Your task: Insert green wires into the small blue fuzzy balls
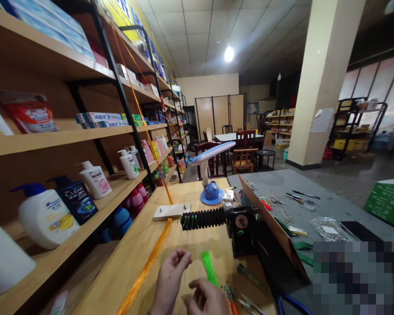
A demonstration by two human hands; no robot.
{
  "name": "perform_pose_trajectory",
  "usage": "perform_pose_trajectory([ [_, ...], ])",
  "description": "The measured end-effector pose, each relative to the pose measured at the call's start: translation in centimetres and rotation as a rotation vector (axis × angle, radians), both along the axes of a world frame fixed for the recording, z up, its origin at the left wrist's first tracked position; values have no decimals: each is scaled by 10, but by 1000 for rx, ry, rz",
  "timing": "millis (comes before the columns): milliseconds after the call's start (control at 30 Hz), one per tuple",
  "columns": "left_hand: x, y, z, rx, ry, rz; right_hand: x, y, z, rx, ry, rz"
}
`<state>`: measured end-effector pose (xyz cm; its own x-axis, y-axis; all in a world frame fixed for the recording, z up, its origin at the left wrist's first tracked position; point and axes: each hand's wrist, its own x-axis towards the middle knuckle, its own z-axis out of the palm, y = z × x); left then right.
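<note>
My left hand (170, 280) is raised over the wooden table, thumb and forefinger pinched together. Whatever it pinches is too small to make out. Just right and nearer to me, my right hand (207, 298) has its fingers curled, their tips partly hidden. A bundle of bright green threads (209, 267) lies beside my hands. Beyond them a black ridged roller (203, 218), with green strands tied at its left end, projects from a black machine (241, 227). Orange threads (147, 260) run along the table on the left and pass under a white bolted plate (172, 211).
A blue lamp (212, 192) stands behind the roller. Scissors (249, 304) lie near my right hand. An upright brown board (272, 227) borders the grey table (282, 179), which carries pens and small parts. Shelves (124, 179) with bottles line the left.
</note>
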<state>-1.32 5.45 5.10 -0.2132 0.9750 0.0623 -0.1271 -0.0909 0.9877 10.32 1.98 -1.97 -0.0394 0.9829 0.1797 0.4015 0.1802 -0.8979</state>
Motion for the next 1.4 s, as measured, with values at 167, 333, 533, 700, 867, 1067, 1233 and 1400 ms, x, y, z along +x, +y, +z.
perform_pose_trajectory([
  [167, -3, 4, -4, -21, -47, 25, 5, 3, 6, -36, 285, 21],
  [333, -2, 7, -5, -9, -69, 28, 0, 7, 10, -137, 441, 72],
  [533, 0, 6, -10, 26, -70, 22, -5, 11, 8, -188, 536, 105],
  [700, 1, 6, -14, 30, -66, 6, -6, 15, -1, -189, 537, 126],
  [867, 2, 8, -15, 30, -61, 4, -6, 17, -9, -190, 555, 145],
  [1067, 1, 7, -16, 25, -59, 20, -8, 20, -15, -181, 549, 155],
  [1233, 1, 7, -15, 24, -49, 20, -9, 24, -23, -172, 539, 177],
  [1400, 2, 7, -12, 17, -29, 24, -10, 28, -30, -172, 544, 187],
])
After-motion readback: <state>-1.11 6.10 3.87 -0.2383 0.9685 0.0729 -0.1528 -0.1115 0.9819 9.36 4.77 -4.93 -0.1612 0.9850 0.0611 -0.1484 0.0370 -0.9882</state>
